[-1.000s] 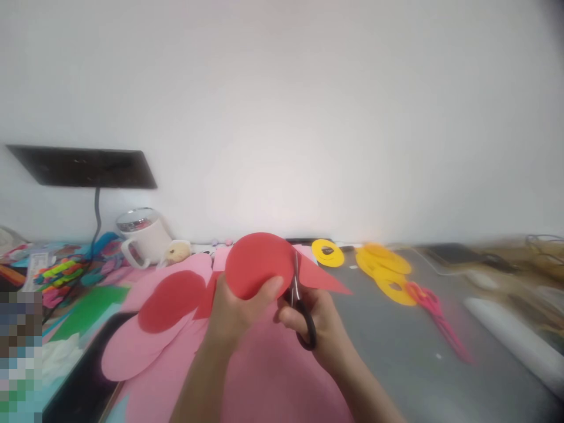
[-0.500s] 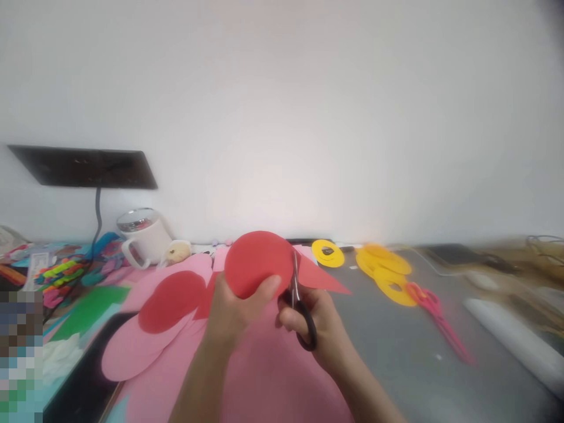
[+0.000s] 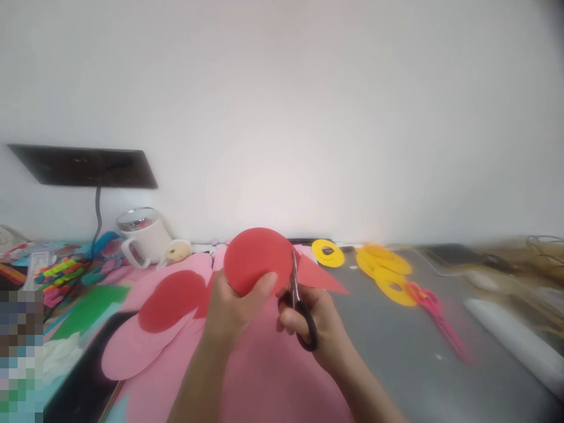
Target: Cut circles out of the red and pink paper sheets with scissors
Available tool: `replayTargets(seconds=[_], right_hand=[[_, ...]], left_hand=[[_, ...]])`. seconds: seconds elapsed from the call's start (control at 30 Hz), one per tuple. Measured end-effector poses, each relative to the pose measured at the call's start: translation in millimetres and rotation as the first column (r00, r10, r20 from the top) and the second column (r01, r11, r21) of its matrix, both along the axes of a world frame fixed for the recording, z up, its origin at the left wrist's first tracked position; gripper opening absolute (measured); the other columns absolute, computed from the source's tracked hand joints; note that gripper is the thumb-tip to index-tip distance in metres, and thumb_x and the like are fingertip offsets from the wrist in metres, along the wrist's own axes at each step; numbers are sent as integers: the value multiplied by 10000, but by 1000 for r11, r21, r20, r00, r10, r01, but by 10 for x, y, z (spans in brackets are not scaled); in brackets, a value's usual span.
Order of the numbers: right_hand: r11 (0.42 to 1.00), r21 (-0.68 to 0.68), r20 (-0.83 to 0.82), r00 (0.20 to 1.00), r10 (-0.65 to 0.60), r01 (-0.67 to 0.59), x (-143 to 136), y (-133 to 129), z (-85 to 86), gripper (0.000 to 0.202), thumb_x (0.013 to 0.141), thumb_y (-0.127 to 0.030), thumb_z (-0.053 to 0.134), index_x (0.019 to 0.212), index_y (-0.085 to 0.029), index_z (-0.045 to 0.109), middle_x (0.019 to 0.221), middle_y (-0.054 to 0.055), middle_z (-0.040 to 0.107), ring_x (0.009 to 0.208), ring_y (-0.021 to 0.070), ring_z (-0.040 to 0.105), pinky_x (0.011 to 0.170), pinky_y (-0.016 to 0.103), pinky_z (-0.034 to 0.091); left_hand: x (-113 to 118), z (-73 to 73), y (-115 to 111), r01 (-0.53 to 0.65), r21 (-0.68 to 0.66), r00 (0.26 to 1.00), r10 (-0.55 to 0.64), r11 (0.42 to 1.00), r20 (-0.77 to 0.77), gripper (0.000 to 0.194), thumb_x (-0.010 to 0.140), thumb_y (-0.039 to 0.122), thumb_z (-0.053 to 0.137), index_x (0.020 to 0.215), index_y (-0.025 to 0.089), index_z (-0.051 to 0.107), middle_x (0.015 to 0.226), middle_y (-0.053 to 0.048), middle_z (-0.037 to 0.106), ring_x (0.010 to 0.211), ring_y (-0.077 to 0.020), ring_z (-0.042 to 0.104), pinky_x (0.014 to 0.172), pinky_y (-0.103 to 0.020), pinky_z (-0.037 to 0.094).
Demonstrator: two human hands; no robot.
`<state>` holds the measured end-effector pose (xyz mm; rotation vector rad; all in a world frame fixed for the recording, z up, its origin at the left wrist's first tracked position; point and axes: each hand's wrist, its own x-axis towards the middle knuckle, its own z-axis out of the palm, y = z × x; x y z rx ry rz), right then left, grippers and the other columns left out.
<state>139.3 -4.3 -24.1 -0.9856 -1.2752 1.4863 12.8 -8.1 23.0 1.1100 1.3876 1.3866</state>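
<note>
Between thumb and fingers, my left hand (image 3: 238, 302) pinches a rounded piece of red paper (image 3: 258, 258) above the table. My right hand (image 3: 315, 320) is closed round the black handles of a pair of scissors (image 3: 295, 282). The blades point up and away, along the right edge of the red paper. A pointed red paper strip (image 3: 319, 274) hangs off to the right of the blades. On the left lies a red paper circle (image 3: 174, 301) on top of several pink paper circles (image 3: 132, 346). Pink paper (image 3: 273, 376) lies beneath my hands.
Yellow paper rings (image 3: 396, 288) and pink scissors (image 3: 440, 320) lie on the grey surface at right. A white lidded mug (image 3: 150, 241) stands at back left, near green paper (image 3: 90, 311). A black tray-like object (image 3: 88, 376) is at front left.
My left hand and the red paper have shifted very slightly up and left. The scissors and my right hand stay almost in place.
</note>
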Motion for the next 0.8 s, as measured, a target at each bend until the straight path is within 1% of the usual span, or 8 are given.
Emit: replayTargets(seconds=[0.1, 0.23, 0.4, 0.47, 0.53, 0.63, 0.7, 0.8], right_hand=[[1000, -2, -13, 1000, -3, 3, 2, -5, -8, 212, 639, -250, 737, 744, -214, 556, 495, -73, 507, 485, 128, 495, 496, 250, 420], [1000, -20, -3, 1000, -11, 11, 1, -6, -41, 203, 644, -234, 730, 771, -208, 574, 488, -83, 495, 479, 126, 506, 504, 247, 420], [1000, -26, -15, 1000, 14, -15, -12, -8, -51, 199, 661, -261, 725, 779, -206, 573, 503, -75, 493, 495, 130, 505, 494, 236, 374], [1000, -4, -12, 1000, 10, -10, -16, -7, -24, 211, 657, -286, 735, 738, -206, 557, 526, -65, 482, 508, 124, 465, 497, 235, 336], [999, 34, -18, 1000, 6, -6, -15, -1, 14, 280, 657, -333, 746, 643, -207, 497, 541, -64, 419, 508, 105, 372, 497, 237, 282], [997, 72, -23, 1000, 20, -18, 0, 10, 58, 418, 662, -397, 762, 570, -208, 401, 559, -67, 327, 522, 93, 266, 499, 247, 220], [997, 78, -14, 1000, 26, -25, 13, 13, 62, 429, 668, -406, 771, 575, -205, 403, 564, -63, 332, 528, 94, 266, 503, 250, 212], [996, 77, -10, 999, 33, -33, 24, 9, 41, 422, 686, -407, 762, 580, -202, 408, 568, -61, 340, 531, 92, 263, 502, 249, 201]], left_hand=[[-5, -27, 10, -6, 14, 999, 5, 1000, 35, 255, 663, 297, 658, 494, 202, 493, 441, 50, 468, 416, -100, 454, 398, -219, 392], [-45, -119, 46, 33, 68, 996, -38, 997, 83, 260, 702, 330, 671, 549, 200, 505, 492, 53, 452, 445, -110, 462, 404, -233, 399], [-51, -114, 41, 12, 58, 1000, -13, 998, 24, 296, 721, 356, 670, 537, 199, 500, 482, 47, 457, 443, -110, 461, 414, -237, 397], [-43, -83, 26, -16, 27, 1000, 16, 1000, -25, 271, 691, 341, 682, 533, 199, 514, 478, 44, 466, 454, -113, 467, 422, -234, 398], [-38, -61, 14, -40, -3, 996, 40, 999, -85, 224, 655, 334, 694, 552, 194, 553, 495, 37, 485, 470, -115, 469, 430, -235, 392], [-36, -49, 4, -13, -33, 993, 9, 999, -119, 184, 640, 344, 691, 592, 183, 614, 527, 17, 546, 483, -127, 496, 448, -247, 407], [-35, -46, -1, 18, -39, 993, -22, 999, -118, 178, 650, 342, 677, 586, 185, 625, 525, 11, 569, 481, -130, 509, 454, -248, 410], [-36, -44, -2, 23, -33, 992, -26, 999, -121, 187, 652, 331, 667, 547, 192, 600, 487, 25, 543, 457, -119, 486, 438, -241, 388]])
